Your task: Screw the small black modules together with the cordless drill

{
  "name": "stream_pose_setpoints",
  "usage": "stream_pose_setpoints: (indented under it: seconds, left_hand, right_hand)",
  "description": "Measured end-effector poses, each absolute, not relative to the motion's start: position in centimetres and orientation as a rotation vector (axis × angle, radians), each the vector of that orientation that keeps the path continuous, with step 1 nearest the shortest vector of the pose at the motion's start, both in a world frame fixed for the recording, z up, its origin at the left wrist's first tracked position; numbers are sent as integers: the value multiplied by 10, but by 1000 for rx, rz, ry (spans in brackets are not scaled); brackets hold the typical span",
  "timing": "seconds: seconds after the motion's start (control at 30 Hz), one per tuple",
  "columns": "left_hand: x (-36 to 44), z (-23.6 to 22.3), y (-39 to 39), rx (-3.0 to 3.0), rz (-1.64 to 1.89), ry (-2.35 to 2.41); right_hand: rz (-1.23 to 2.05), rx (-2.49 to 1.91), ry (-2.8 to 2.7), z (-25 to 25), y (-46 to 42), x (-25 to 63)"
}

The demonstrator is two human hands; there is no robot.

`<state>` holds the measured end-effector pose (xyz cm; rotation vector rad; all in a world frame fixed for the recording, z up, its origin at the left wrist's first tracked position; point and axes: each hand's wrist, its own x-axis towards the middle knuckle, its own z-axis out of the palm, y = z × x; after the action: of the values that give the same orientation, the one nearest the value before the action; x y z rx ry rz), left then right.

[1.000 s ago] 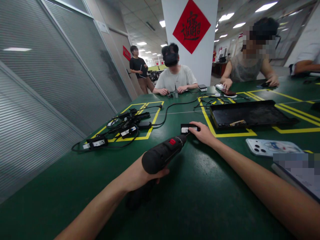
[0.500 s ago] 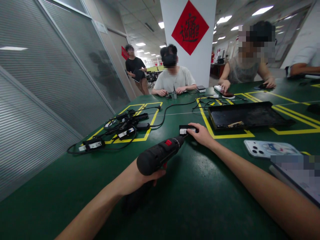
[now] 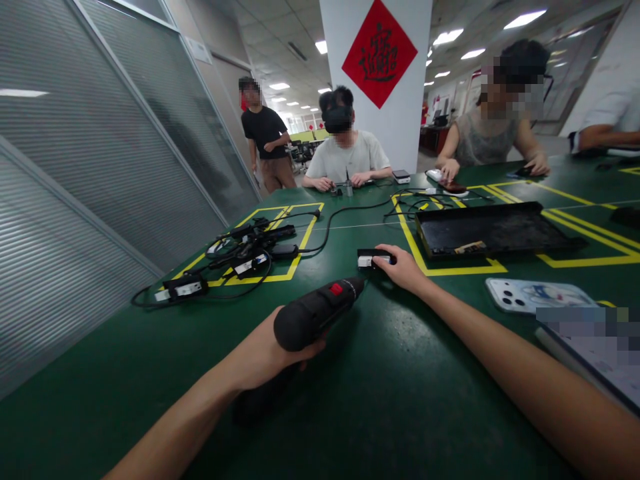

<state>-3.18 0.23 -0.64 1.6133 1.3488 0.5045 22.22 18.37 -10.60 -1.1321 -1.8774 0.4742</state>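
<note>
Table work with a drill and a small block

Green table (image 3: 395, 407), marked with yellow tape, spanned the scene. Two seated people (image 3: 350, 157) (image 3: 490, 140) worked at its far side, and a third person (image 3: 267, 133) stood at far left. Black tray (image 3: 487, 230) lay right of centre, with a tangle of black cables and adapters (image 3: 250, 243) at left. Drill (image 3: 317, 313) sat left of centre, tilted, its nose toward the block; whether its bit touched was too small to tell. Left hand (image 3: 275, 347) had its fingers wrapped round the drill's grip. Phone (image 3: 543, 297) lay at right. Right hand (image 3: 403, 268) pinched the right end of the black-and-white block (image 3: 367, 259) narrowly between thumb and fingers, near the table's middle, left of the tray.
</note>
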Motion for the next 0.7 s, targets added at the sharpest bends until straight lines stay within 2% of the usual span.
stream_pose_setpoints:
  seconds: [0.27, 0.7]
  left_hand:
    - [-25, 9, -1, 1543, 503, 1374]
    - [-32, 4, -1, 1677, 512, 1398]
  right_hand:
    - [484, -1111, -1881, -108, 184, 222]
    - [506, -1099, -1873, -107, 184, 222]
